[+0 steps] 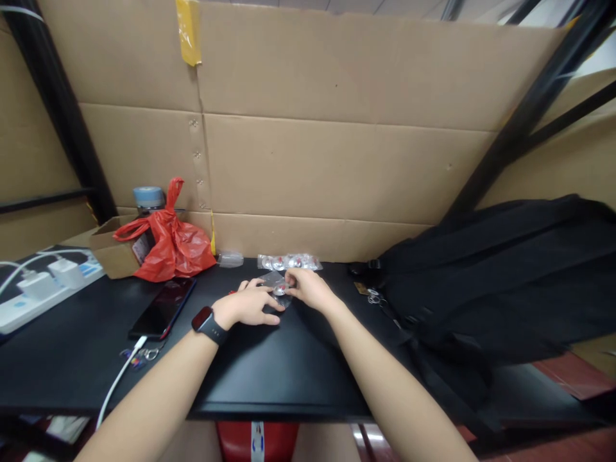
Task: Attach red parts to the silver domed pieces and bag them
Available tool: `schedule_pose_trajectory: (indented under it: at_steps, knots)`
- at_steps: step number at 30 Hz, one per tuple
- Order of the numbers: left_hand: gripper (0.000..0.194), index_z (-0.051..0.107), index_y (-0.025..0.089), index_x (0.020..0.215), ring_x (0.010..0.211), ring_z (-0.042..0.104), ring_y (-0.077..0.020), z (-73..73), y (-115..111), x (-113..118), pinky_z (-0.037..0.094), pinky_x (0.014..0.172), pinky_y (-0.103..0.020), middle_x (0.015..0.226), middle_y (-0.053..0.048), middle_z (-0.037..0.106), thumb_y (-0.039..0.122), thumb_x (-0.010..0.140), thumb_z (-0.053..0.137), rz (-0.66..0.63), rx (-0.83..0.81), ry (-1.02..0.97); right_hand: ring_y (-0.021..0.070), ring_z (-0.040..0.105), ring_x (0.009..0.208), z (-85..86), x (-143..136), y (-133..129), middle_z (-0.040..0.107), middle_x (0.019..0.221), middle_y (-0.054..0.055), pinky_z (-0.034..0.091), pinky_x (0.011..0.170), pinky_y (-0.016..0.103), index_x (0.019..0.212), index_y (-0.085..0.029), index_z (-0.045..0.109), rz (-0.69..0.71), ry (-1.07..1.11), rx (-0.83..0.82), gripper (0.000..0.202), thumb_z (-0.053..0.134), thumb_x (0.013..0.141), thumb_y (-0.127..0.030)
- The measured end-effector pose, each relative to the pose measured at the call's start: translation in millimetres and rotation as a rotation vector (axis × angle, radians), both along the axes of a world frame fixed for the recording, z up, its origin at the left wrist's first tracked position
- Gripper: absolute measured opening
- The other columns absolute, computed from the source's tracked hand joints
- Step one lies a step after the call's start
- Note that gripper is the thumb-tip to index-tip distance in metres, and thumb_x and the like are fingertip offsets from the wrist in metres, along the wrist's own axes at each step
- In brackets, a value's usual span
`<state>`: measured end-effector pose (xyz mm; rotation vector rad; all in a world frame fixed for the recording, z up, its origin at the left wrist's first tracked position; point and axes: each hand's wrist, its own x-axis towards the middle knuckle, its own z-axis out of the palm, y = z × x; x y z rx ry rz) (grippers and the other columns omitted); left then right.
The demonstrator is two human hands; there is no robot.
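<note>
A small clear plastic bag (274,278) lies on the black tabletop, with a round, shiny silver piece (280,290) bearing a red mark in or on it. My left hand (253,304), a watch on its wrist, rests beside the bag with fingers stretched out and apart, some touching its edge. At the bag's right side, my right hand (308,287) pinches it between thumb and fingers. A bit of red (232,292) shows by the left fingertips, too small to name. Just behind the hands lies a row of similar bagged round pieces (291,262).
A charging phone (163,309), power strip (51,289), cardboard box (113,249) and red plastic bag (176,247) occupy the left. A black backpack (500,276) fills the right side. Cardboard panels (317,167) wall off the back.
</note>
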<state>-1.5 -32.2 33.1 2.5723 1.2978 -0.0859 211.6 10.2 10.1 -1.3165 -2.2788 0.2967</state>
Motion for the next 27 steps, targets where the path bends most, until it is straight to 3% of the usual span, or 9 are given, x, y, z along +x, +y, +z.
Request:
schedule_pose_trajectory:
  at_steps: [3,9,13,16,19,23,27]
  knots:
    - [0.042,0.064,0.047,0.124,0.148,0.017,-0.0389,-1.7,1,-1,0.019,0.113,-0.059,0.156,0.002,0.041,0.058,0.084,0.062,-0.015,0.012,-0.009,0.0153,0.061,0.079,-1.0,-4,-1,0.068,0.088,-0.001,0.032,0.061,0.023,0.086,-0.023,0.062,-0.081,-0.084,0.034,0.021,0.078,0.075,-0.017]
    - [0.037,0.067,0.048,0.120,0.146,0.021,-0.0372,-0.7,-1,-1,0.020,0.112,-0.058,0.156,0.004,0.041,0.057,0.083,0.062,-0.035,0.021,-0.031,0.0214,0.062,0.086,-4.8,-17,3,0.070,0.095,0.005,0.038,0.070,0.028,0.094,-0.024,0.065,-0.085,-0.220,0.177,0.013,0.072,0.085,-0.029]
    - [0.032,0.072,0.042,0.112,0.142,0.029,-0.0371,2.7,-1,0,0.024,0.110,-0.056,0.143,0.000,0.056,0.053,0.084,0.063,0.005,0.055,-0.040,0.0241,0.061,0.093,-6.9,-26,6,0.070,0.100,0.010,0.041,0.079,0.031,0.095,-0.021,0.067,-0.109,-0.254,0.237,0.008,0.063,0.088,-0.019]
    - [0.024,0.073,0.033,0.099,0.135,0.039,-0.0364,4.5,1,-1,0.026,0.109,-0.053,0.120,-0.001,0.069,0.049,0.086,0.059,0.041,0.064,-0.054,0.0229,0.061,0.095,-8.5,-25,7,0.068,0.100,0.010,0.043,0.082,0.030,0.093,-0.019,0.068,-0.009,-0.229,0.203,0.014,0.060,0.085,-0.011]
    - [0.018,0.067,0.026,0.096,0.128,0.046,-0.0350,3.1,5,-5,0.032,0.105,-0.051,0.109,-0.005,0.070,0.038,0.085,0.059,0.094,0.116,-0.056,0.0223,0.061,0.098,-9.6,-15,8,0.066,0.100,0.009,0.045,0.088,0.032,0.094,-0.018,0.070,0.108,-0.152,0.105,0.012,0.068,0.083,-0.022]
    - [0.039,0.059,0.025,0.113,0.123,0.049,-0.0310,-5.5,13,-12,0.037,0.100,-0.046,0.121,-0.008,0.065,0.014,0.076,0.054,0.099,0.208,-0.050,0.0263,0.058,0.110,-9.5,0,7,0.064,0.114,0.011,0.042,0.099,0.042,0.101,-0.019,0.073,0.169,-0.108,-0.004,0.026,0.073,0.080,-0.034]
    - [0.042,0.062,0.027,0.118,0.122,0.047,-0.0311,-14.5,18,-14,0.037,0.098,-0.046,0.127,-0.009,0.060,0.013,0.079,0.050,0.142,0.303,-0.038,0.0310,0.048,0.127,-10.4,2,6,0.059,0.129,0.010,0.034,0.106,0.053,0.106,-0.024,0.073,0.154,-0.144,-0.053,0.029,0.069,0.078,-0.017]
